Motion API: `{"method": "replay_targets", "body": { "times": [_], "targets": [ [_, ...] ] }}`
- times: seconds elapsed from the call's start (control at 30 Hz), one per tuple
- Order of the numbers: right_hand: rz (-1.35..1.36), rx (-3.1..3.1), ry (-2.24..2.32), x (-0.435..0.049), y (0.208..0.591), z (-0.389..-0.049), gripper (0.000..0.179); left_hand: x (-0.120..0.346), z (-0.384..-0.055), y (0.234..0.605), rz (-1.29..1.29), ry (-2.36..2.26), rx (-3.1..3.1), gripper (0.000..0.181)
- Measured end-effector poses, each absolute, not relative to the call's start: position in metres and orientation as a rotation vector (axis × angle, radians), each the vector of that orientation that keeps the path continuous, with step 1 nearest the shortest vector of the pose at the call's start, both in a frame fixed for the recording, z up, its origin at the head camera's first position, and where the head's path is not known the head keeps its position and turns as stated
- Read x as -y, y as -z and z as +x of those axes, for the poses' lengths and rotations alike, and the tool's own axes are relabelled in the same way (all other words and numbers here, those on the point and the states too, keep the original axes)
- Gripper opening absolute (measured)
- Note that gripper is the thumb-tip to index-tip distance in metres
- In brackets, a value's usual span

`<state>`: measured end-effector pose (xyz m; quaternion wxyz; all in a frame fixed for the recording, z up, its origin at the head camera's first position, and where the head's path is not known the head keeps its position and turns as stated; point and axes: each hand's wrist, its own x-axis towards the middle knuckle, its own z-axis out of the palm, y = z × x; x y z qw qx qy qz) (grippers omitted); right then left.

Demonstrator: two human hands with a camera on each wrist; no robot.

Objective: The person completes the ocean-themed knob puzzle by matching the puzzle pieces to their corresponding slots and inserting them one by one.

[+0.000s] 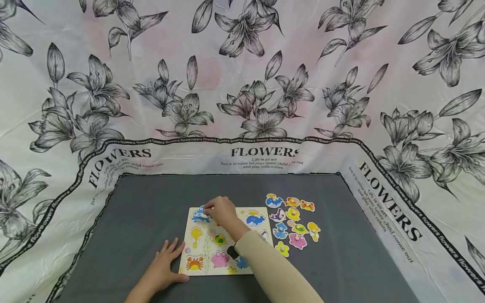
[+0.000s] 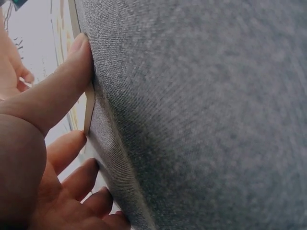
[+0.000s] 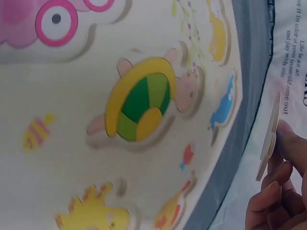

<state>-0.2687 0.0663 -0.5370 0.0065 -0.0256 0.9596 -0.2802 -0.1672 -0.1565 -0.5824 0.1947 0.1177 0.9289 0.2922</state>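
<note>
My right hand (image 1: 222, 212) pinches a thin wooden puzzle piece (image 3: 271, 139) above the top left part of the puzzle board (image 1: 202, 248). The piece is seen edge-on in the right wrist view, so its picture is hidden there. Below it on the board is the blue dolphin-like picture (image 3: 224, 106), in a shallow recess. My left hand (image 1: 163, 266) lies spread at the board's near left corner. Its thumb (image 2: 72, 72) touches the near edge, and the other fingers extend along the left edge.
Right of the board lie several loose knobbed sea-animal pieces, among them a pink one (image 1: 297, 240), an orange crab (image 1: 307, 205) and a yellow star (image 1: 282, 248). A dark grey cloth (image 1: 144, 210) covers the table. Flower-printed fabric (image 1: 261, 105) surrounds it.
</note>
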Motion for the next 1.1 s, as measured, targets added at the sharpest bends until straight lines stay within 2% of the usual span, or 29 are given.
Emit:
{"method": "replay_targets", "body": {
  "times": [1.1],
  "targets": [
    [-0.122,-3.008,0.76,-0.042,0.569,-0.28,0.011,0.159,-0.166,0.583,0.332,-0.833,-2.613,0.111]
  ]
}}
